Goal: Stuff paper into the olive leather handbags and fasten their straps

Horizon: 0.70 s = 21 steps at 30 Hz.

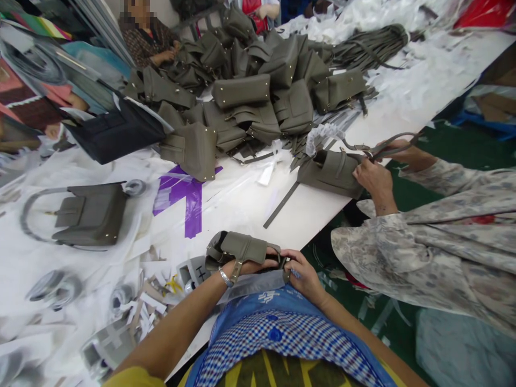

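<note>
A small olive-grey handbag (244, 247) is held close to my apron, above the table's near edge. My left hand (258, 265) reaches in from the left beneath its flap and grips it, the fingers partly hidden by the bag. At the bag's right end, near a thin strap, my right hand (306, 277) pinches the edge with thumb and fingers closed. A gold-coloured clasp strap (237, 269) hangs from the flap over my left wrist. Clear plastic film (258, 280) lies just below the bag, against the apron.
A pile of similar handbags (258, 102) covers the table's far part. On the right, a co-worker's hands (374, 177) hold another bag (330, 172). One finished-looking bag (94, 212) stands at left, near purple tape (193, 209), tape rolls (54, 287) and scraps. Another person (151, 40) sits behind.
</note>
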Motion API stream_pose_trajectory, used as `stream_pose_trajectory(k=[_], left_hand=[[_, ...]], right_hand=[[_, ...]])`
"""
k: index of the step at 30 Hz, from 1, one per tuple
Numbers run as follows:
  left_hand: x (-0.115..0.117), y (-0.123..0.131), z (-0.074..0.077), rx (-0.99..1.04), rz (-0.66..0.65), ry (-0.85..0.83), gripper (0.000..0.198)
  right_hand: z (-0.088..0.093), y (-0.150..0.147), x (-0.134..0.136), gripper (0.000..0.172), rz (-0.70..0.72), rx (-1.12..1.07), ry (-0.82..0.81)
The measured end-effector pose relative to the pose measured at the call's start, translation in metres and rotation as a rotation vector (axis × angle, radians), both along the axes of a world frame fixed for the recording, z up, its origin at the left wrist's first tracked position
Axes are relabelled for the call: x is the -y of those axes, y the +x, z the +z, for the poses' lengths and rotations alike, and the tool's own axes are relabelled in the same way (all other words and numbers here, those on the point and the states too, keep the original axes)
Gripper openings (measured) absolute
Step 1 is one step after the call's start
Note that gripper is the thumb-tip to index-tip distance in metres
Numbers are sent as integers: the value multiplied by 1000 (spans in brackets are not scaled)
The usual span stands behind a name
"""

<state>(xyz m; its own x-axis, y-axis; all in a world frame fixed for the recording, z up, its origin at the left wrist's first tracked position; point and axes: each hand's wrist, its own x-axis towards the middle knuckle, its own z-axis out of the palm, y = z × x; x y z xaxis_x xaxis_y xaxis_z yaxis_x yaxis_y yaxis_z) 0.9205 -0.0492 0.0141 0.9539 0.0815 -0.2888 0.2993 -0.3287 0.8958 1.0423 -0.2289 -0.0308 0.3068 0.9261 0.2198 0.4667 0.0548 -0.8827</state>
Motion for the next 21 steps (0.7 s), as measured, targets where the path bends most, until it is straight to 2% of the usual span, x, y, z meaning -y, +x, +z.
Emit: stream_pose_trajectory(k=[5,13,16,21], left_hand=[[-9,8,2,-44,-18,-58,25],[-29,2,14,-128,7,-81,28],[-26,1,9,-121,19,-62,32],[-18,0,-10,-111,46,9,25]], right_hand=[[3,3,1,20,31,12,-10],[3,6,1,22,43,47,-23],[5,6,-1,25,36,63,-19],[9,6,-4,24,29,52,-16]])
